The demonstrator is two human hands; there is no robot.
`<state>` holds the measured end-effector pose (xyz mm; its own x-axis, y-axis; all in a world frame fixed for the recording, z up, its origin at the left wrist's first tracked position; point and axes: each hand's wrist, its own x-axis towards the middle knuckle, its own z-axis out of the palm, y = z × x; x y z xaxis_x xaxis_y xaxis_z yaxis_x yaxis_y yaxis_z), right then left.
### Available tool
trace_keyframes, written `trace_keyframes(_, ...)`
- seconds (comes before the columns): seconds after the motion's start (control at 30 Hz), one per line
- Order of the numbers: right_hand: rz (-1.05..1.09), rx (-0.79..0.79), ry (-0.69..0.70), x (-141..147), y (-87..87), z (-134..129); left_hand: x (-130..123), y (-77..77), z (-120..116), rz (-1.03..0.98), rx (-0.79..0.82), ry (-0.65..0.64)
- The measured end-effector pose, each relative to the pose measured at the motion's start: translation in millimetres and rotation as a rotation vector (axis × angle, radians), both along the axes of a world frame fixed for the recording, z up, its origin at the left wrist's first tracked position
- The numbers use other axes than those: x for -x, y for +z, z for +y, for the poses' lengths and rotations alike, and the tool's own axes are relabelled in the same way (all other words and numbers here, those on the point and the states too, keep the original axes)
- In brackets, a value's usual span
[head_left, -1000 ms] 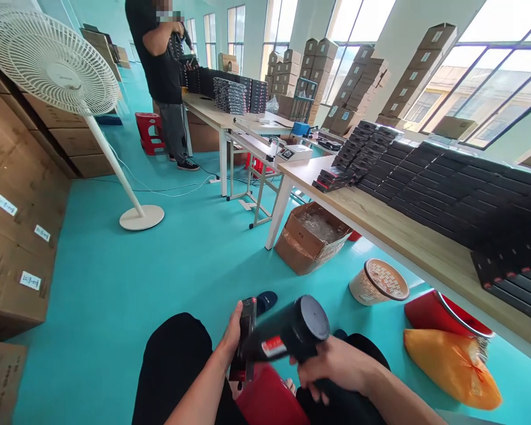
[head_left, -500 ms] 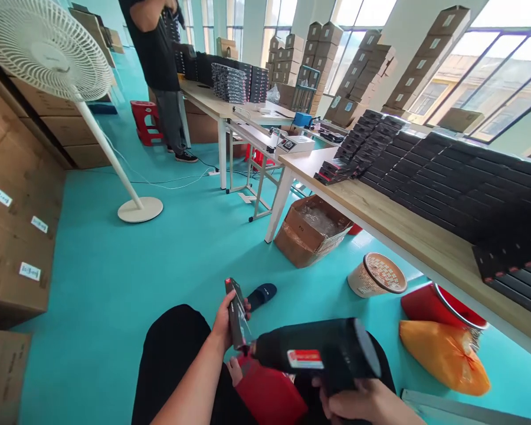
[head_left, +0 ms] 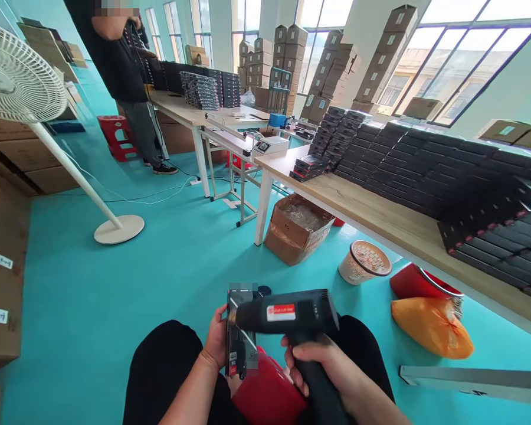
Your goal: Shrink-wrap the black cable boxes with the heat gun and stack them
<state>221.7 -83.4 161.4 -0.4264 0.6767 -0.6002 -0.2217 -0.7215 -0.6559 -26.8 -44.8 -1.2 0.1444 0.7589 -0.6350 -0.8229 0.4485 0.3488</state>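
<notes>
Black box (head_left: 241,349): held between the knees (head_left: 163,351), printed face up.
Left hand (head_left: 216,339): clasped on the box's left side; best held clear of the nozzle (head_left: 233,319).
Heat gun (head_left: 287,316): directed across the box; best swept evenly, never parked.
Right hand (head_left: 314,360): wrapped around the gun's grip.
Bench (head_left: 367,205): stacked with dark boxes (head_left: 393,168), at right.

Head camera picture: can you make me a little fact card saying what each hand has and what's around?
Left grip: on a black box
Right grip: around the handle of a black heat gun
Nozzle: toward the box; touching or not, cannot tell
Between knees: red object
Right table: stacked dark boxes
Floor: orange bag, bin
Left: white fan
</notes>
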Motion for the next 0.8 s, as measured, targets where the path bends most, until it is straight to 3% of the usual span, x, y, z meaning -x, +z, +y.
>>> trace_keyframes(0.07,-0.149,-0.114,0.259,1.9,10.6,0.4,1.7,-0.2,-1.9,0.067,-0.004,0.071)
trace_keyframes(0.1,-0.22,-0.16,0.316,2.6,14.4,1.0,2.8,1.4,-2.9,0.088,-0.008,0.094)
trace_keyframes(0.23,-0.313,-0.276,0.117,4.4,20.1,3.3,5.5,12.3,-5.4,-0.012,-0.006,-0.017)
trace_keyframes(0.27,-0.295,-0.276,0.125,3.6,20.4,1.9,5.8,14.7,-5.3,-0.046,-0.006,-0.036)
trace_keyframes(0.4,-0.296,-0.218,0.388,-5.9,18.4,-13.8,6.7,21.3,-3.3,-0.119,-0.05,0.008)
trace_keyframes(0.47,-0.325,-0.199,0.295,-11.4,12.4,-21.0,6.6,23.2,-2.8,-0.152,-0.084,-0.014)
trace_keyframes(0.53,-0.25,-0.164,0.035,-17.0,2.5,-22.8,5.6,24.3,-3.3,-0.185,-0.112,-0.056)
trace_keyframes(0.63,0.007,0.031,-0.323,-28.4,-13.4,-16.2,3.3,24.0,-6.0,-0.217,-0.14,-0.12)
trace_keyframes(0.7,0.133,0.141,-0.421,-37.5,-19.7,-9.9,1.9,23.4,-8.1,-0.216,-0.152,-0.165)
trace_keyframes(0.8,0.209,0.162,-0.447,-45.7,-19.9,-3.7,0.6,23.7,-10.2,-0.215,-0.12,-0.238)
